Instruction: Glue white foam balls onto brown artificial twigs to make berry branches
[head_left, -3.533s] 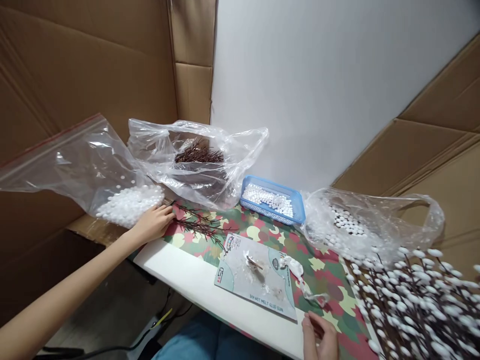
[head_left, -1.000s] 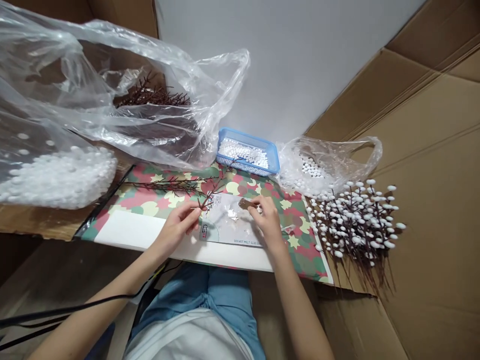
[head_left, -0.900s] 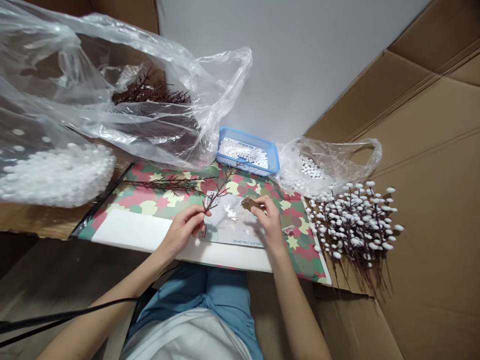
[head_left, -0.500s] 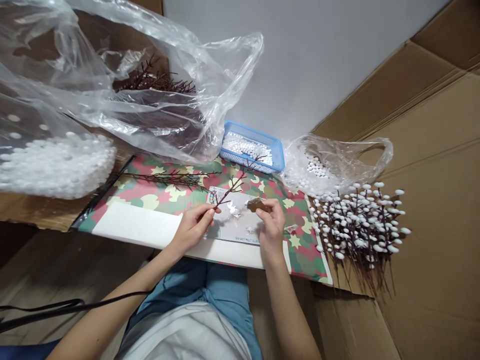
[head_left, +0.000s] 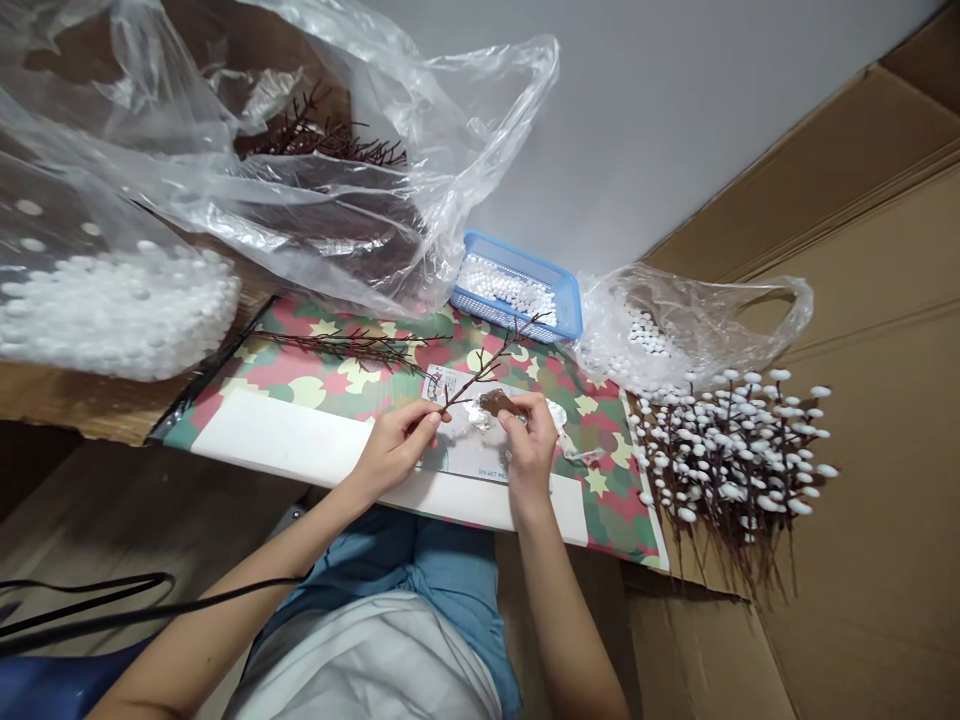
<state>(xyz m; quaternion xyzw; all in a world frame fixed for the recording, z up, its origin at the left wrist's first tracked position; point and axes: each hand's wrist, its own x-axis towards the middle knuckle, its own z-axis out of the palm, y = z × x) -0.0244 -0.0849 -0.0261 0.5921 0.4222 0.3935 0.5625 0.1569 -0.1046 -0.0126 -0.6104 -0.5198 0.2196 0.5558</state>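
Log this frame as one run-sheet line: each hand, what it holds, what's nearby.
left hand: holds brown twig | right hand: pinches small brown piece | nearby: hot melt glue gun card, white-budded branches

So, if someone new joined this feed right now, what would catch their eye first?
The white-budded branches fan out on the cardboard at right, and a clear bag of white balls bulges at left. In the middle, above a camouflage mat, the left hand holds a bare brown twig while the right hand pinches a small brown piece.
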